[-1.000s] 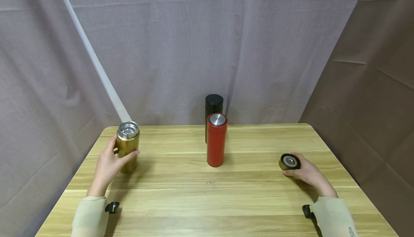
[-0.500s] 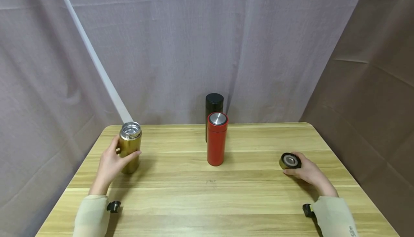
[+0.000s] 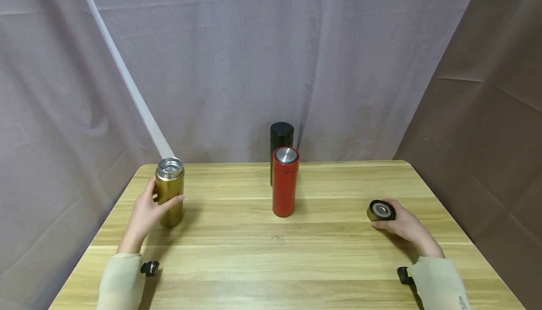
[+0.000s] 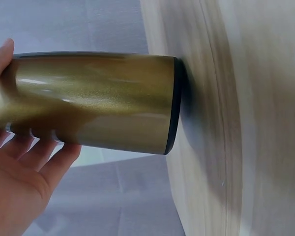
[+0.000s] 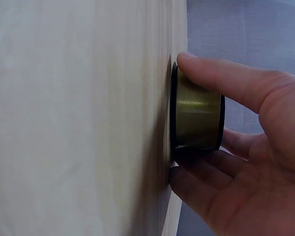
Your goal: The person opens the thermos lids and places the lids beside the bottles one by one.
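My left hand (image 3: 146,213) grips the gold thermos bottle (image 3: 171,202) around its side, thumb in front and fingers behind. The bottle stands upright without a lid, its steel mouth exposed. In the left wrist view its black base (image 4: 174,105) is at the table surface; whether it touches, I cannot tell. Far to the right, my right hand (image 3: 404,225) pinches the gold lid (image 3: 374,213) between thumb and fingers. That lid lies with its inner side up, showing a black rim and a pale ring. The right wrist view has the lid's edge against the table.
A red thermos (image 3: 284,190) with a steel-topped lid stands mid-table. Right behind it is a black thermos (image 3: 282,131), partly hidden by the red one. Grey curtains (image 3: 237,65) hang behind the wooden table (image 3: 271,263), and a brown one (image 3: 487,126) along the right.
The gold bottle and my left hand have shifted slightly right compared with a second ago. My right hand still holds the lid in the same place; the view itself moves a little.
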Demonstrator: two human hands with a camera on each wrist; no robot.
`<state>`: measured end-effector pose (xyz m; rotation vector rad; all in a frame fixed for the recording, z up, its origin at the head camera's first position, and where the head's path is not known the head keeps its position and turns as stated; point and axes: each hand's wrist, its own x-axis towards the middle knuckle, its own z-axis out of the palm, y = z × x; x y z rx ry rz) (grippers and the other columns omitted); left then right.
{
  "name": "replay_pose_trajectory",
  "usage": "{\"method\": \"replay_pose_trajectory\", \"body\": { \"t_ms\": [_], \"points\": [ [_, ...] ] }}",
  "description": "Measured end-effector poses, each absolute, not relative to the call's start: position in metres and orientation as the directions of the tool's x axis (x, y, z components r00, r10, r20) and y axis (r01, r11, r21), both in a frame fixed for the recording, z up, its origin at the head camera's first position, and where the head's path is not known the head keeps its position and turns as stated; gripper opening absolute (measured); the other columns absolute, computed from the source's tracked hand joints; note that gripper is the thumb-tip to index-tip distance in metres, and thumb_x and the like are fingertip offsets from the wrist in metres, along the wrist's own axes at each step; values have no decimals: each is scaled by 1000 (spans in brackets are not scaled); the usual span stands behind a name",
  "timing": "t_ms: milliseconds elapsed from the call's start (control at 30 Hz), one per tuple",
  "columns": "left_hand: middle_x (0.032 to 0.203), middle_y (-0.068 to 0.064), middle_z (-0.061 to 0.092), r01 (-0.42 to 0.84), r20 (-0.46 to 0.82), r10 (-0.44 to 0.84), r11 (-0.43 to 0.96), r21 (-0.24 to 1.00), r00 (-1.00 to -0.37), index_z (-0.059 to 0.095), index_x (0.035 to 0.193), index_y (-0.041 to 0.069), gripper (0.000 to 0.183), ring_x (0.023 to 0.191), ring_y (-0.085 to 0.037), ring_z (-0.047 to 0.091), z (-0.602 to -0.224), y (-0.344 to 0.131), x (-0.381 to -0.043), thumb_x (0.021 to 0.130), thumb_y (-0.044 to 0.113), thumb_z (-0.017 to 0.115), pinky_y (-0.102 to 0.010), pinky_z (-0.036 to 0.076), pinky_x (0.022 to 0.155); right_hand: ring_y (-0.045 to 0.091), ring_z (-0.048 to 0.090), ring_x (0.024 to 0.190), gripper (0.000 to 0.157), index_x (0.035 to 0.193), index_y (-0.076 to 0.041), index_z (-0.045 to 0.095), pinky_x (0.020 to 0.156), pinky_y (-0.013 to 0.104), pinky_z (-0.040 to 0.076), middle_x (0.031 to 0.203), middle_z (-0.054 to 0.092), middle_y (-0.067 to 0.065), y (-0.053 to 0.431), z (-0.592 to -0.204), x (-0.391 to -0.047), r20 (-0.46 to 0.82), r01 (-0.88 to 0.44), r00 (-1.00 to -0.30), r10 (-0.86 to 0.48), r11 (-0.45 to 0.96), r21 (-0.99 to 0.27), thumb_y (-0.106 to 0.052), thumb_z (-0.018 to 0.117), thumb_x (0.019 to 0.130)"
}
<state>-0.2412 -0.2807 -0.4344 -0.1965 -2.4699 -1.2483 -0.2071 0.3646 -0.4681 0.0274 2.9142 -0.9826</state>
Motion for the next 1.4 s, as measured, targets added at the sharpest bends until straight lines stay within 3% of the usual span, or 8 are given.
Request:
{"method": "replay_pose_trajectory", "body": {
  "t_ms": [533,867,1133,1400],
  "points": [
    [126,-18,48,236,338,-95,543,806,-936,29,141,15,80,115,-33,45,-437,-292,-237,78,36,73,-55,36,91,53,40,111,97,140,5,21,83,59,36,128,37,39,366,-472,-211,-73,43,-997,-2,793,-608,-41,75,74],
    [124,-24,47,208,297,-94,517,830,-950,24,139,7,77,113,-35,44,-420,-291,-222,82,29,71,-54,36,89,56,37,112,98,140,6,21,83,62,34,127,36,41,367,-473,-212,-67,40,-998,1,812,-582,-43,74,74],
    [124,-18,46,201,270,-53,536,820,-961,17,143,16,82,114,-32,45,-436,-310,-232,83,35,69,-51,37,90,57,35,113,99,140,8,19,84,62,34,128,34,41,366,-472,-211,-67,36,-998,-4,809,-586,-42,74,75],
    [122,-20,47,146,189,-26,536,831,-982,22,141,14,79,115,-35,43,-437,-316,-229,82,42,67,-56,34,92,56,36,113,99,140,8,19,84,62,34,128,34,41,364,-471,-209,-67,36,-998,-4,804,-594,-41,75,75]
  ]
}}
